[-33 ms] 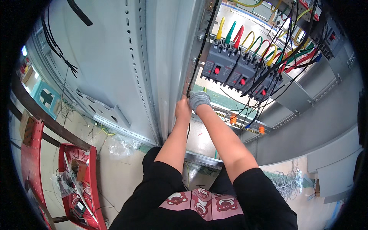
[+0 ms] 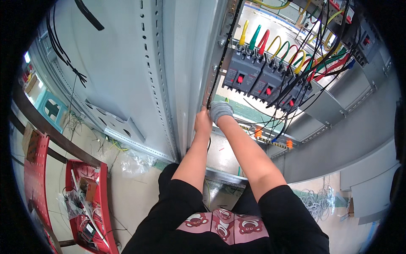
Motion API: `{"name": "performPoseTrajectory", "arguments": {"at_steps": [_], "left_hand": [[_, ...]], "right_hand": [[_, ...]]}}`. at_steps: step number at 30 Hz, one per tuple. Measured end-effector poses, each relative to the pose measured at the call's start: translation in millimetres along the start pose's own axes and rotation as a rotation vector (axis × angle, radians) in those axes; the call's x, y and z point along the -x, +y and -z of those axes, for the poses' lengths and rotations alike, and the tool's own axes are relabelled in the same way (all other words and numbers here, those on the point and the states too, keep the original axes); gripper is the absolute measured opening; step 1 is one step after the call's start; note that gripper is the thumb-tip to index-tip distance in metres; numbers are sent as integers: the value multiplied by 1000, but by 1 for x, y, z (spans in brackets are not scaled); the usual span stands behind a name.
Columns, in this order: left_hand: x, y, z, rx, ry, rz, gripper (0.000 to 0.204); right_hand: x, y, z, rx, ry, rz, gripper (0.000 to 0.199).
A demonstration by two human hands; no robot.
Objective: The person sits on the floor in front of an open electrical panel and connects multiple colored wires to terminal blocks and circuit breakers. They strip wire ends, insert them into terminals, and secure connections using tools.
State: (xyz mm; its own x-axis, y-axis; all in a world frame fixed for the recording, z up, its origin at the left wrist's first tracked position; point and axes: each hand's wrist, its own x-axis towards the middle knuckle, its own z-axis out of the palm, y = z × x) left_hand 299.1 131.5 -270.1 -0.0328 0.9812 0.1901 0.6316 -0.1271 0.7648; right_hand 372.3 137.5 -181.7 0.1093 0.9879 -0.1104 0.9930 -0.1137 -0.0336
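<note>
Both hands are at work low on the left perforated upright point(image 2: 217, 58) of a grey metal switchgear cabinet. The bare left hand point(image 2: 203, 121) is curled, its fingertips at the lower visible stretch of a black cable point(image 2: 229, 40) running down that upright. The right hand point(image 2: 220, 111), in a grey knitted glove, is just beside it; its fingers are hidden. Whether either hand has hold of the cable cannot be told.

Right of the upright stand three moulded-case circuit breakers point(image 2: 243, 73) with red toggles, yellow, green and red leads on top. Loose black wires point(image 2: 284, 91) hang across them. Orange insulators point(image 2: 258, 132) sit below.

In this inspector's judgement, the step in hand is close two-handed work on the cable at the upright. The next move calls for a firm fingertip hold, clear of the upright's edge.
</note>
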Motion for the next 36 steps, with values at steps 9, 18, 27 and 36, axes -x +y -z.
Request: {"name": "performPoseTrajectory", "arguments": {"at_steps": [9, 18, 27, 36], "left_hand": [[3, -11, -11, 808, 45, -30, 33], [5, -22, -34, 185, 244, -169, 17], [37, -60, -41, 505, -293, 93, 21], [80, -21, 4, 962, -744, 358, 22]], "right_hand": [[-3, -7, -28, -35, 128, 82, 25], [-6, -10, -14, 17, 70, 35, 22], [67, 58, -138, -1298, 293, 43, 43], [209, 38, -181, -1500, -317, -20, 48]]}}
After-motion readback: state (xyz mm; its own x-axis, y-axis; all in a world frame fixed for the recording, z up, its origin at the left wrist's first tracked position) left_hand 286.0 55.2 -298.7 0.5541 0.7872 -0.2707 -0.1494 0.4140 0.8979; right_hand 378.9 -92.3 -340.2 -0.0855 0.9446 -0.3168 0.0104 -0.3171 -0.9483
